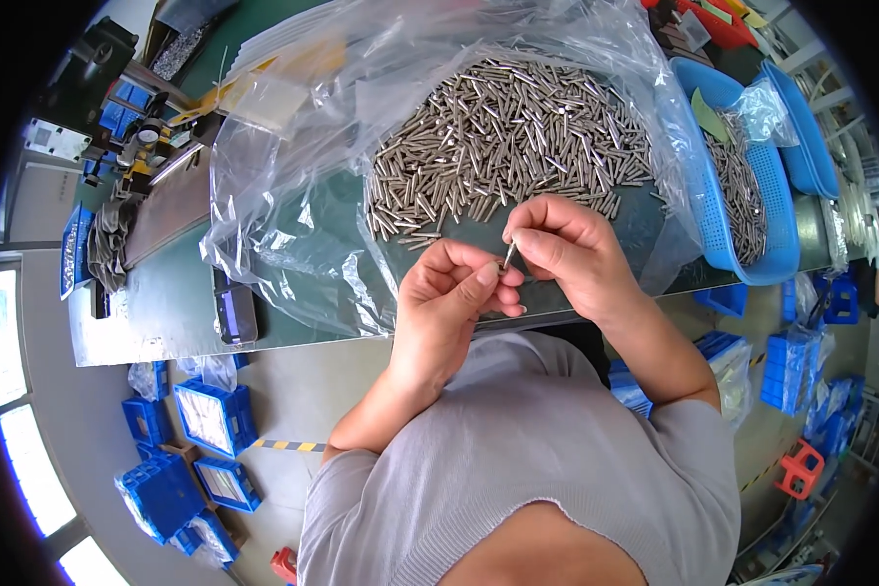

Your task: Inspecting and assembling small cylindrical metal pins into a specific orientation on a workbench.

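Note:
Between the fingertips of my right hand (566,249) is a small metal pin (510,254), held tilted over the table's near edge. My left hand (457,293) is closed in a pinch right beside it, at the pin's lower end; a small dark piece seems to sit between its thumb and forefinger, too small to name. Just beyond both hands, a wide heap of short metal pins (518,137) lies spread on a clear plastic bag (303,244) on the green table.
At the right stands a blue basket (776,215) holding more metal pins. A dark phone-like device (234,308) lies at the near left edge. A small machine (146,132) stands at the far left. Blue crates (215,415) sit on the floor, and a red stool (801,469) is at the lower right.

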The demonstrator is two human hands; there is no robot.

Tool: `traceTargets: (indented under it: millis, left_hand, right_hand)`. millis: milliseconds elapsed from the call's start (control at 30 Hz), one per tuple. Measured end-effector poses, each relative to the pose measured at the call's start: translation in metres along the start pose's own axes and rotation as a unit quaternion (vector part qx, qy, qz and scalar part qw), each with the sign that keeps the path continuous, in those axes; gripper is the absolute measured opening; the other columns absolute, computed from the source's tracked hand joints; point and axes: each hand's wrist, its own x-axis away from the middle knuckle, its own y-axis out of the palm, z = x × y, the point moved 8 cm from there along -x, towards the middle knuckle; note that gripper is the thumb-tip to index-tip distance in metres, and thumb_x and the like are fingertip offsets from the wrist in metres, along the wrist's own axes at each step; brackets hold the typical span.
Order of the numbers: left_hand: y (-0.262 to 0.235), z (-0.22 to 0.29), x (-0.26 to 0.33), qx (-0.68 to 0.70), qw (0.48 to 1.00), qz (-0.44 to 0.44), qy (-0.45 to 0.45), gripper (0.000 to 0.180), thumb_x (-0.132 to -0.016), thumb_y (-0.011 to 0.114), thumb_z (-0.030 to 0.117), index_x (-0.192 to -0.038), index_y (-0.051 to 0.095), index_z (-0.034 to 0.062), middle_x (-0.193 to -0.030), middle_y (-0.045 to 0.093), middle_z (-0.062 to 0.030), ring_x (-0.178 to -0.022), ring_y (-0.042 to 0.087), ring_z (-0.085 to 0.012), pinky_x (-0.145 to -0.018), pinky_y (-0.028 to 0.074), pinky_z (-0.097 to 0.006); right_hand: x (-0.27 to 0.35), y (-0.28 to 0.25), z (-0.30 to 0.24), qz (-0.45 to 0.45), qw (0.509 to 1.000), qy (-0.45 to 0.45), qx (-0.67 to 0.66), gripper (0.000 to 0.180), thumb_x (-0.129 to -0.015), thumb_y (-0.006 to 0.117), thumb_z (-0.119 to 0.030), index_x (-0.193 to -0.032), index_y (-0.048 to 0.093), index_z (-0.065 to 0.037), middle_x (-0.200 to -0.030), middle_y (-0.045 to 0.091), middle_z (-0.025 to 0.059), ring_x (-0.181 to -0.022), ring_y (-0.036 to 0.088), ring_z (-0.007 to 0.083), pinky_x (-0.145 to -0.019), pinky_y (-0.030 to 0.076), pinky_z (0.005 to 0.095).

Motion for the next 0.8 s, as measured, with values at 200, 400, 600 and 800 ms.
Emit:
traceTargets:
  millis: [200,400,600,800]
  left_hand:
    - [0.002,-0.001,0.001,0.023,1.0,-0.005,-0.01,0.007,-0.09,0.052,0.005,-0.091,0.053,-0.0018,-0.086,0.064,-0.0157,-0.071,0.063,-0.0185,-0.065,0.055,-0.033]
    - [0.0,-0.001,0.0,0.03,1.0,-0.002,-0.001,0.006,-0.089,0.053,0.004,-0.09,0.055,-0.0021,-0.082,0.065,-0.0145,-0.07,0.063,-0.0191,-0.064,0.055,-0.033]
    - [0.002,0.001,-0.004,-0.014,1.0,0.002,0.016,0.006,-0.088,0.054,0.003,-0.09,0.056,-0.0029,-0.081,0.065,-0.0153,-0.069,0.064,-0.0195,-0.064,0.055,-0.034]
    - [0.015,-0.006,-0.01,-0.022,1.0,0.006,0.013,0.006,-0.088,0.054,0.001,-0.09,0.054,-0.0038,-0.081,0.064,-0.0136,-0.069,0.063,-0.0193,-0.066,0.054,-0.031]
  right_hand:
    - [0.003,0.003,0.001,-0.017,1.0,-0.013,-0.018,0.009,-0.09,0.054,-0.007,-0.094,0.056,0.001,-0.083,0.057,0.0018,-0.071,0.054,0.0066,-0.064,0.047,0.0217]
    - [0.004,0.0,0.011,-0.018,1.0,0.012,0.018,0.015,-0.083,0.062,-0.01,-0.094,0.056,-0.003,-0.073,0.046,-0.0056,-0.064,0.041,0.0012,-0.058,0.034,0.0161]
    - [0.003,-0.002,0.007,-0.035,0.997,0.049,0.054,0.013,-0.084,0.062,-0.012,-0.093,0.056,-0.003,-0.074,0.051,-0.0046,-0.065,0.043,0.001,-0.058,0.036,0.0164]
    - [0.02,-0.013,-0.011,0.036,0.986,-0.01,0.165,0.008,-0.087,0.06,-0.01,-0.089,0.059,-0.002,-0.079,0.06,-0.0007,-0.071,0.055,0.0044,-0.061,0.045,0.0199]
